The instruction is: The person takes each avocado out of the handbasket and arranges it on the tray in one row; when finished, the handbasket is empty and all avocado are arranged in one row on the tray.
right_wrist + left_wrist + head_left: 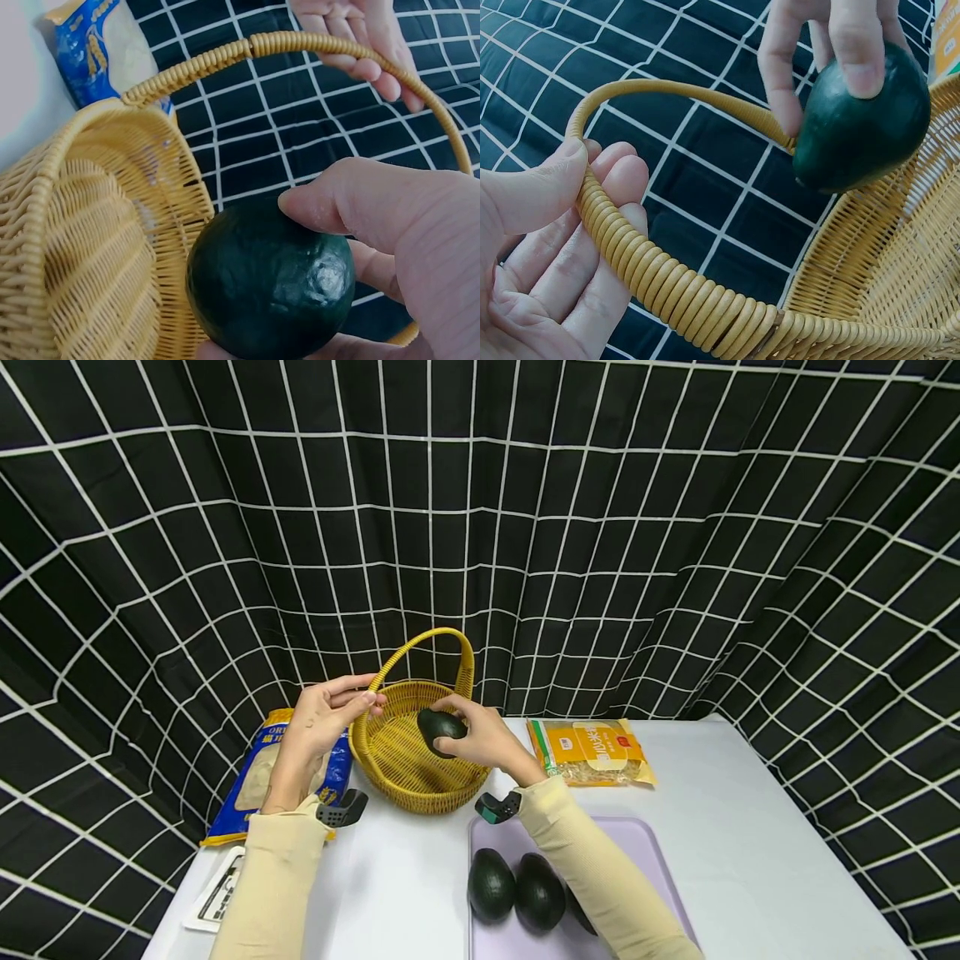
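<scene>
A yellow wicker basket [405,793] with a tall arched handle [671,289] stands on the white table. My left hand [318,718] pinches the left side of that handle between thumb and fingers. Over the basket's opening, my right hand [480,731] grips a dark green avocado [441,732]. In the right wrist view the avocado [270,277] sits between thumb and fingers, beside the basket's rim. More avocados, one of them [491,885] at the left, lie on a pale purple tray [637,835]; the right forearm partly covers another.
Left of the basket lies a blue and yellow flour bag [258,777], with a white framed item [217,893] in front of it. An orange bag of grain [592,752] lies at the back right. A black gridded curtain [495,543] surrounds the table.
</scene>
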`<state>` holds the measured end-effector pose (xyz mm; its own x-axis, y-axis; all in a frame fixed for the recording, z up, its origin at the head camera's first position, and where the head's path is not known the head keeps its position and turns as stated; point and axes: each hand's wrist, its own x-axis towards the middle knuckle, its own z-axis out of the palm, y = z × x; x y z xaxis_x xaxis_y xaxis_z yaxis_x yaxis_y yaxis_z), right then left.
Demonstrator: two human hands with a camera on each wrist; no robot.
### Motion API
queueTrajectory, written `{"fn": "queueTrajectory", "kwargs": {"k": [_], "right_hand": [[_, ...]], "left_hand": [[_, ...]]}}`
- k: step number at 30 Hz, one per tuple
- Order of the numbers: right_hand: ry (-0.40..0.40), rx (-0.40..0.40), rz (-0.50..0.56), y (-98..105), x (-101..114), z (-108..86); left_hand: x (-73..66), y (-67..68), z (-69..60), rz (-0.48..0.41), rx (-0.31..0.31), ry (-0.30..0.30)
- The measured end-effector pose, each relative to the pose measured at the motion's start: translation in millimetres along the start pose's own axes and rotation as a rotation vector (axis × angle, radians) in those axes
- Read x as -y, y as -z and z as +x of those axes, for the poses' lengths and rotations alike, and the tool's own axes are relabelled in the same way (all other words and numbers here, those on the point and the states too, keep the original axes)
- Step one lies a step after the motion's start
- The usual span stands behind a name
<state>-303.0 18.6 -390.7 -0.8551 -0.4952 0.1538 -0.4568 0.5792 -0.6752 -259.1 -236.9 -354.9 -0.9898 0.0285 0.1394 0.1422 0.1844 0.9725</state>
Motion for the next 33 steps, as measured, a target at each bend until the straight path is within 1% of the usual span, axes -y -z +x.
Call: {"fn": "queueTrajectory", "kwargs": {"k": [8, 20, 33], "right_hand": [[0.018, -0.034, -0.010, 4, -12, -12.3], [-0.032, -0.068, 0.010, 12, -19, -29.9], [-0.046, -0.137, 0.036, 21, -30, -51.6]], "left_hand": [[0.3, 0.2, 0.7, 0.001, -0.001, 0.015], [-0.7, 0.7, -0.1, -0.001, 0.010, 0.019], [-0.2, -0.2, 0.6, -0.002, 0.007, 0.015]]}}
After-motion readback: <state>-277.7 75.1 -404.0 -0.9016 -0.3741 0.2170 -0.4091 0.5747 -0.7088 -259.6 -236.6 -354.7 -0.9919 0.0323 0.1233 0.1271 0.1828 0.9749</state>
